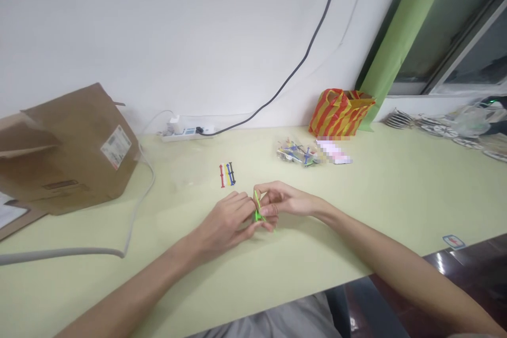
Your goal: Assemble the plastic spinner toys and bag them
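Note:
Above the pale yellow-green tabletop, my left hand and my right hand meet, fingers closed around a small bright green plastic piece. A thin green strip of it sticks up between the fingertips; its full shape is hidden by the fingers. Just beyond my hands, a small row of thin plastic sticks in red, white, yellow, blue and black lies side by side. Farther right lies a clear plastic bag of similar coloured pieces.
A brown cardboard box stands at the left, with a grey cable beside it. Along the wall are a power strip and a red-and-yellow striped bag. Stacked flat discs lie at the far right.

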Motion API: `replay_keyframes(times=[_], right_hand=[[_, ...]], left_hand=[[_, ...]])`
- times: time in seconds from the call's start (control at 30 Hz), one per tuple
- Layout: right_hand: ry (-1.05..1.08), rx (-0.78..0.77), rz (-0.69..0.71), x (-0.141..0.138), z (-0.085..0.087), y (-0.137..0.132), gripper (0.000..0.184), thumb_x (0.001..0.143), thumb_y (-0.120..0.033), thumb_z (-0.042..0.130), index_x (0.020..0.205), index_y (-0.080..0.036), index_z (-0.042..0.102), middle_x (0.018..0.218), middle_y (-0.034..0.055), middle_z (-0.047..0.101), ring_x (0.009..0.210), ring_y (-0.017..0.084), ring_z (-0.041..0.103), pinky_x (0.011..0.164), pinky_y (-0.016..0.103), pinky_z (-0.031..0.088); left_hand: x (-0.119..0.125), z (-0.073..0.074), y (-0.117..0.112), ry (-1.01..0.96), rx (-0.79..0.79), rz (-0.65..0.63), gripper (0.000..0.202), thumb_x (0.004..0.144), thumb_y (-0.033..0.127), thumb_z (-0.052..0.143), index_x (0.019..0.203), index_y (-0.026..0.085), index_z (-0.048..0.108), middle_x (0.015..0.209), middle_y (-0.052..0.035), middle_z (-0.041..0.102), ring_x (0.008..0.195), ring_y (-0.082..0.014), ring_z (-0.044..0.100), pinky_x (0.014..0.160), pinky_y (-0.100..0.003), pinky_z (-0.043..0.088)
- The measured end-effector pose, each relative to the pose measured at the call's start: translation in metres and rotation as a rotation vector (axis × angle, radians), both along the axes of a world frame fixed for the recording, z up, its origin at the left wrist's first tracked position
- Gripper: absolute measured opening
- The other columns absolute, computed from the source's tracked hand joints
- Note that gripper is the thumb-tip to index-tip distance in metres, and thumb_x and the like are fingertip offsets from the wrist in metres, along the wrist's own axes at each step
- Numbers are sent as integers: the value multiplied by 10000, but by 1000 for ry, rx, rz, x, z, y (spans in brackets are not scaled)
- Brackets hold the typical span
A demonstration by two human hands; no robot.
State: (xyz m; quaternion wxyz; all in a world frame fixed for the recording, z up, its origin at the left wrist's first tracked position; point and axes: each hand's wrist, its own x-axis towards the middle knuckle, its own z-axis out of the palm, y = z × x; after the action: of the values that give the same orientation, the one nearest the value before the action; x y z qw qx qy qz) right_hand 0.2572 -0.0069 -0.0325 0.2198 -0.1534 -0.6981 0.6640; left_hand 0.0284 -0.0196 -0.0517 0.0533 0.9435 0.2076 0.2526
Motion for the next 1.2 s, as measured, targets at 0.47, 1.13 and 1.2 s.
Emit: replay_keyframes(times=[0.47, 1.13, 1.2], right_hand=[[-297, 130, -627, -27, -20, 73, 214, 904, -322, 653, 1005, -197, 512, 641, 13, 728, 374, 121, 578, 387, 211, 474], [-739, 724, -536, -66, -15, 113, 55, 832, -201, 725, 867, -159, 719, 851, 51, 742, 650, 132, 633, 626, 236, 441], [-774, 789, -525, -67, -19, 118, 35, 831, -193, 718, 847, -165, 733, 841, 55, 739, 716, 154, 635, 656, 244, 427]], left_hand=[[-14, -13, 20, -131, 12, 186, 401, 973, 424, 599, 655, 197, 511, 541, 44, 481, 517, -116, 449, 578, -279, 350], [-17, -14, 20, -126, -53, 254, 437, 970, 478, 609, 648, 189, 542, 505, 55, 517, 471, -99, 468, 536, -254, 304], [-17, -14, 20, -124, -58, 253, 437, 966, 474, 618, 644, 189, 534, 503, 56, 515, 467, -98, 465, 530, -253, 298]])
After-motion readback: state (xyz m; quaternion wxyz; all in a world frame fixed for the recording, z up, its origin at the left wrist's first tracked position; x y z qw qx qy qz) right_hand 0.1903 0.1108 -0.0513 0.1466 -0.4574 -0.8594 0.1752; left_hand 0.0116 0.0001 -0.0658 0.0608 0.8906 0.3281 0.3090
